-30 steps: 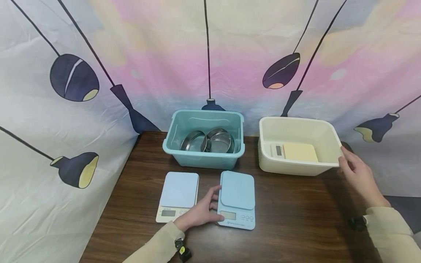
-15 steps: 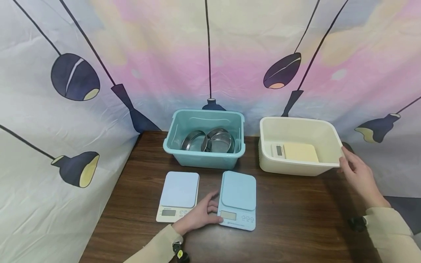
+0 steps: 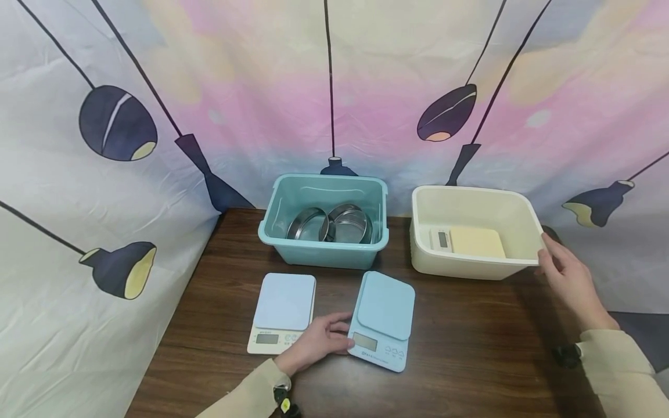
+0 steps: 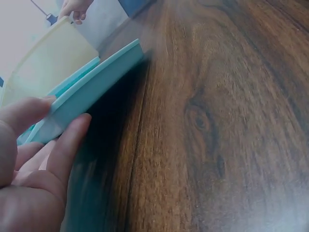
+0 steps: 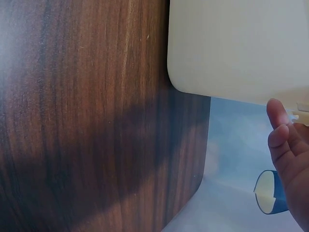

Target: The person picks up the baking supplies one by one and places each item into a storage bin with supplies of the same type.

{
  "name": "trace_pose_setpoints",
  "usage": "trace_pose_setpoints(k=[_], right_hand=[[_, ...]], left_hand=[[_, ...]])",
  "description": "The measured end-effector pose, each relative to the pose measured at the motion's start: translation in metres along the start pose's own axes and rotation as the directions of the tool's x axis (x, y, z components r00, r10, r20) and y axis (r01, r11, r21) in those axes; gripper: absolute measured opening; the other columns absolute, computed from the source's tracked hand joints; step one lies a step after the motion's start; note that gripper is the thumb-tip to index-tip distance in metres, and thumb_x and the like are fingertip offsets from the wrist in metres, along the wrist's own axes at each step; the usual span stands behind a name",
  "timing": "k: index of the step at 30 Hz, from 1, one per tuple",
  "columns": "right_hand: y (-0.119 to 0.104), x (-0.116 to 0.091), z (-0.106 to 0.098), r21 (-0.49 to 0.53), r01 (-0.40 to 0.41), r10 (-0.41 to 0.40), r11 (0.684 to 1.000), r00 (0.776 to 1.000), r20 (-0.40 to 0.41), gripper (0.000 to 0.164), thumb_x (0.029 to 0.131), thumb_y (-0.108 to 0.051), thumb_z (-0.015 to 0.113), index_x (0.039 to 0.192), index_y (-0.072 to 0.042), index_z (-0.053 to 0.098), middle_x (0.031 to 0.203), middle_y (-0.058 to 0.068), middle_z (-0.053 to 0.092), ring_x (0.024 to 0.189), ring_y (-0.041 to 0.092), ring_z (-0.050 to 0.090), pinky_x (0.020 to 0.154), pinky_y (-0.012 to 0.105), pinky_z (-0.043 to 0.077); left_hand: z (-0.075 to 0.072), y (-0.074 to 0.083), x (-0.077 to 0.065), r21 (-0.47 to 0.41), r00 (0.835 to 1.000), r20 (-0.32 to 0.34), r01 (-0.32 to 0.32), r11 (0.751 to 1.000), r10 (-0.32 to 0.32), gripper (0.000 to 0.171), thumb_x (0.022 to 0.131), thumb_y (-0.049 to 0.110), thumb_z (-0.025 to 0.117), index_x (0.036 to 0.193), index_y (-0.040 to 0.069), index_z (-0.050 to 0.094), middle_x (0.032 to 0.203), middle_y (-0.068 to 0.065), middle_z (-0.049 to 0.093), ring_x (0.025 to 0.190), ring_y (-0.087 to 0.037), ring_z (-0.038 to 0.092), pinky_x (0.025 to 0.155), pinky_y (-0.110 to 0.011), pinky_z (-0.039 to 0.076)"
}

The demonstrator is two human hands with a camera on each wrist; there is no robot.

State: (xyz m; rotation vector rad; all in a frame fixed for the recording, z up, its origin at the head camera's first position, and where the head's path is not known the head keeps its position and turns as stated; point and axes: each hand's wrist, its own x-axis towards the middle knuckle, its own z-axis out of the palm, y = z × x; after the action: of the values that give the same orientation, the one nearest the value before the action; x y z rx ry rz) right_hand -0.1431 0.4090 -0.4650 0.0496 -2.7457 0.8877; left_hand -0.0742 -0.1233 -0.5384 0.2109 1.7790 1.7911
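In the head view, the pale fabric backdrop printed with dark hanging lamps stands at twelve o'clock behind the brown wood-grain table. At about half past one from the blue scale sits the deep rectangular cream plastic tub; at eleven o'clock from it, the deep rectangular teal plastic tub. That blue scale, a flat light-blue rectangular digital kitchen scale, is turned so its display end points just past six o'clock, and the left wrist view shows its left side tipped up over the table; whether its far edge touches the wood I cannot tell. At nine o'clock from it lies a white rectangular digital kitchen scale. A third digital scale with a pale yellow square platform lies inside the cream tub.

The left hand, at about half past eight from the blue scale, pinches its edge, thumb above and fingers below. The right hand grips the cream tub's rim at four o'clock. Several round shallow grey metal vessels lie together inside the teal tub, partly overlapping.
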Motion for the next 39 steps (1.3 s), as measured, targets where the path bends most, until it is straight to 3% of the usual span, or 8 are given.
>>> trace_pose_setpoints(k=[10,12,14,17,20,28,34,39], right_hand=[[0.002,0.001,0.0,0.01,0.01,-0.01,1.0,1.0,-0.001,0.053,0.11,-0.022,0.046,0.16,-0.004,0.039,0.136,0.031,0.056,0.072,-0.022,0.046,0.065,0.014,0.035],[0.002,0.002,-0.001,0.007,0.014,-0.014,1.0,1.0,-0.002,0.053,0.11,-0.021,0.047,0.16,-0.004,0.039,0.128,0.03,0.06,0.072,-0.02,0.047,0.064,0.014,0.035],[0.003,0.002,-0.002,0.002,0.017,-0.017,1.0,1.0,-0.003,0.053,0.11,-0.021,0.047,0.159,-0.004,0.04,0.114,0.025,0.065,0.072,-0.018,0.047,0.063,0.013,0.036],[0.003,0.002,-0.002,0.0,0.019,-0.019,1.0,1.0,-0.006,0.052,0.11,-0.021,0.048,0.159,-0.004,0.041,0.093,0.005,0.064,0.073,-0.017,0.047,0.061,0.014,0.036],[0.003,0.002,-0.002,0.005,0.016,-0.016,1.0,1.0,-0.004,0.052,0.11,-0.021,0.048,0.159,-0.004,0.041,0.088,-0.008,0.061,0.073,-0.016,0.048,0.062,0.013,0.036],[0.004,-0.001,-0.001,0.028,0.008,-0.008,1.0,1.0,-0.002,0.053,0.11,-0.022,0.049,0.16,-0.006,0.04,0.088,-0.011,0.059,0.073,-0.015,0.049,0.063,0.012,0.036],[0.006,0.0,-0.001,0.021,0.007,-0.006,1.0,1.0,-0.011,0.053,0.11,-0.022,0.048,0.16,-0.005,0.04,0.1,0.005,0.061,0.072,-0.016,0.048,0.062,0.011,0.036],[0.006,0.0,0.001,0.02,0.021,-0.021,1.0,1.0,-0.017,0.052,0.109,-0.02,0.049,0.159,-0.004,0.042,0.098,-0.003,0.061,0.072,-0.016,0.048,0.061,0.01,0.036]], left_hand=[[0.001,0.01,-0.002,-0.141,0.999,0.031,0.034,0.989,-0.03,0.066,0.097,0.003,0.071,0.156,-0.003,0.042,0.135,-0.024,0.066,0.11,-0.031,0.072,0.088,-0.039,0.062],[0.002,0.015,-0.001,-0.161,0.999,0.032,0.034,0.986,-0.029,0.064,0.097,0.002,0.071,0.155,-0.002,0.044,0.136,-0.024,0.065,0.11,-0.032,0.072,0.087,-0.04,0.062],[0.003,0.021,0.0,-0.168,0.999,0.034,0.029,0.985,-0.024,0.063,0.097,0.002,0.071,0.154,-0.003,0.046,0.136,-0.024,0.065,0.11,-0.033,0.072,0.087,-0.04,0.062],[0.004,0.031,0.0,-0.156,0.999,0.042,0.024,0.987,-0.018,0.06,0.097,0.002,0.071,0.153,-0.002,0.048,0.135,-0.024,0.066,0.108,-0.032,0.073,0.086,-0.04,0.063],[0.004,0.041,0.0,-0.14,0.998,0.055,0.014,0.99,-0.007,0.058,0.097,0.001,0.071,0.151,-0.002,0.051,0.134,-0.023,0.067,0.107,-0.031,0.074,0.087,-0.041,0.062],[0.003,0.081,0.002,-0.094,0.995,0.093,-0.026,0.995,0.034,0.05,0.097,0.002,0.072,0.145,0.001,0.06,0.13,-0.02,0.07,0.108,-0.031,0.074,0.087,-0.047,0.062],[0.0,0.121,0.01,-0.04,0.987,0.119,-0.103,0.994,0.107,0.047,0.098,0.004,0.071,0.144,0.004,0.062,0.129,-0.018,0.071,0.11,-0.031,0.074,0.086,-0.046,0.062],[-0.001,0.148,0.022,0.005,0.982,0.115,-0.151,0.988,0.15,0.046,0.098,0.002,0.071,0.143,0.003,0.063,0.127,-0.019,0.072,0.107,-0.03,0.075,0.085,-0.046,0.062]])
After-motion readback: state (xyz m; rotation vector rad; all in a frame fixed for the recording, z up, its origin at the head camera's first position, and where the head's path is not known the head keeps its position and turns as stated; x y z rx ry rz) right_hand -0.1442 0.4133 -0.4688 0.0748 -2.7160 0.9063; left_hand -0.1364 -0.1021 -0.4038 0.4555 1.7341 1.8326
